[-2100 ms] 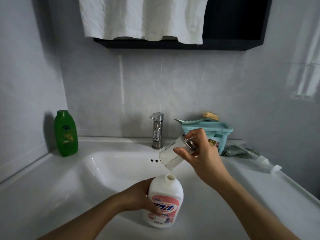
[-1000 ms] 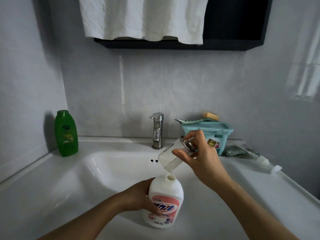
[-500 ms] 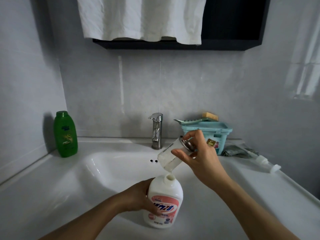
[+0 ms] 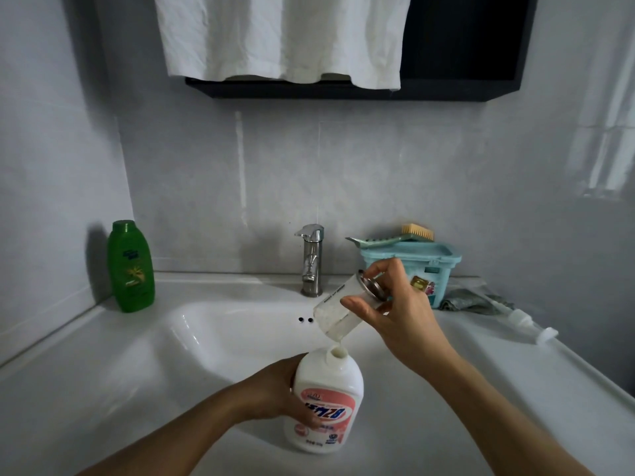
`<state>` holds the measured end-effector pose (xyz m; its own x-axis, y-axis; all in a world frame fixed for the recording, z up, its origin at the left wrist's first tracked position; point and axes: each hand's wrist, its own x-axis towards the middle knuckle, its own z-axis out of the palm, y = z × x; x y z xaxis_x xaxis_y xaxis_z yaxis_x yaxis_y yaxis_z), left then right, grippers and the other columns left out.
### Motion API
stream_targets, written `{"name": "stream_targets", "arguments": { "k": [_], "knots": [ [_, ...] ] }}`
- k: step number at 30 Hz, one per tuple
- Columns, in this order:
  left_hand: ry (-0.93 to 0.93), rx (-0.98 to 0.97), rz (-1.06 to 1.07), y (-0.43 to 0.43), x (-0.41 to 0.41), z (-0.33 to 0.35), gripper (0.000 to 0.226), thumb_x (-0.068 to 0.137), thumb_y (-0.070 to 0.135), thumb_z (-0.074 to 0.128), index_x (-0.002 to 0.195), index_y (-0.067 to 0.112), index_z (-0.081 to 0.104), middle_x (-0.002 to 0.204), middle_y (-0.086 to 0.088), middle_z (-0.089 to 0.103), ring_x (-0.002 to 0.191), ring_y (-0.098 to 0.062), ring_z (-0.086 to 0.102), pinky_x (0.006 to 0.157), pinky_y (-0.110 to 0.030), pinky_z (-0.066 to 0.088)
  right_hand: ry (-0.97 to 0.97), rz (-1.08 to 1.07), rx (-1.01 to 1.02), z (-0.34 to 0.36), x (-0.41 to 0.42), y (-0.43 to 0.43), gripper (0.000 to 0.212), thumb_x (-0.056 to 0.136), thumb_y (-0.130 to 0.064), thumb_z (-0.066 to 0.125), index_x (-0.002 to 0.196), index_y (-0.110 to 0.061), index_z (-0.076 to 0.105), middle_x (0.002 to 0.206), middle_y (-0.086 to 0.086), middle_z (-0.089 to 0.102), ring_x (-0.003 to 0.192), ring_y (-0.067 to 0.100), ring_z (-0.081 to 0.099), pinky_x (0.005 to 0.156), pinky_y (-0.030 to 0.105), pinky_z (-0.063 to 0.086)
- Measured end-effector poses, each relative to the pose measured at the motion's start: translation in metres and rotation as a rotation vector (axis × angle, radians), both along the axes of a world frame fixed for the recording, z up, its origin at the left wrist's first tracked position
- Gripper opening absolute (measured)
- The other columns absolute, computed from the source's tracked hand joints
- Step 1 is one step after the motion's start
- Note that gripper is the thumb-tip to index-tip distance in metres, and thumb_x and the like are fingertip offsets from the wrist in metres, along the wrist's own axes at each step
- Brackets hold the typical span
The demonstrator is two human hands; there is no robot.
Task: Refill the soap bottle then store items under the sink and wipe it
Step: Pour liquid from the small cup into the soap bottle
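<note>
A white soap bottle (image 4: 324, 400) with a pink label stands upright and uncapped on the sink's front rim. My left hand (image 4: 275, 389) grips its left side. My right hand (image 4: 402, 314) holds a small clear container (image 4: 335, 309) tipped mouth-down just above the bottle's open neck, and a thin white stream of soap runs from it into the opening. The bottle's white pump head (image 4: 529, 324) lies on the counter at the right.
The white sink basin (image 4: 213, 338) has a steel tap (image 4: 312, 259) behind it. A green bottle (image 4: 130, 266) stands at the back left. A teal box (image 4: 426, 266) with a brush on top and a grey cloth (image 4: 464, 300) sit at the back right. A white towel (image 4: 281, 36) hangs above.
Almost nothing has moved: both hands keep their hold and the clear container stays tipped over the bottle's neck while the soap runs in.
</note>
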<state>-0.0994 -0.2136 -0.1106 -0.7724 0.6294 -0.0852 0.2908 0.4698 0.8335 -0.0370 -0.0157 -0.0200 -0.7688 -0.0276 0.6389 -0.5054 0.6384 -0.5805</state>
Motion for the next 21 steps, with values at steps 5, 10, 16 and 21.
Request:
{"name": "stream_targets", "arguments": {
  "k": [5,10,16,21],
  "knots": [
    [-0.018,-0.009,0.023,0.0001,-0.0004,-0.0016,0.071,0.064,0.000,0.084,0.119,0.035,0.056,0.105,0.016,0.071,0.096,0.005,0.065,0.078,-0.011,0.051,0.008,-0.009,-0.012,-0.0002,0.0006,0.0002,0.047,0.068,-0.057,0.059,0.101,-0.030,0.039,0.086,-0.017,0.055,0.078,-0.003,0.057,0.062,0.006,0.046],
    [-0.022,-0.005,0.018,0.0004,0.0004,-0.0005,0.070,0.065,-0.001,0.082,0.120,0.033,0.056,0.105,0.015,0.071,0.094,0.007,0.065,0.075,-0.010,0.050,0.006,-0.002,-0.008,0.0001,0.0010,0.0001,0.046,0.069,-0.055,0.059,0.101,-0.030,0.038,0.087,-0.020,0.054,0.079,-0.007,0.056,0.063,0.003,0.044],
    [-0.013,-0.008,0.017,0.0001,0.0001,-0.0009,0.072,0.065,0.002,0.083,0.124,0.031,0.055,0.109,0.011,0.071,0.100,0.000,0.065,0.082,-0.015,0.052,0.004,-0.002,-0.012,0.0000,0.0009,0.0002,0.045,0.069,-0.054,0.060,0.101,-0.031,0.038,0.086,-0.021,0.053,0.079,-0.008,0.055,0.063,0.002,0.044],
    [-0.014,-0.007,0.018,-0.0004,-0.0008,-0.0015,0.072,0.065,0.002,0.083,0.124,0.030,0.055,0.111,0.010,0.071,0.103,-0.002,0.065,0.086,-0.019,0.053,0.008,0.002,-0.023,-0.0002,-0.0002,0.0003,0.046,0.068,-0.055,0.060,0.101,-0.031,0.039,0.086,-0.020,0.055,0.082,-0.007,0.056,0.065,0.004,0.046]
  ]
}}
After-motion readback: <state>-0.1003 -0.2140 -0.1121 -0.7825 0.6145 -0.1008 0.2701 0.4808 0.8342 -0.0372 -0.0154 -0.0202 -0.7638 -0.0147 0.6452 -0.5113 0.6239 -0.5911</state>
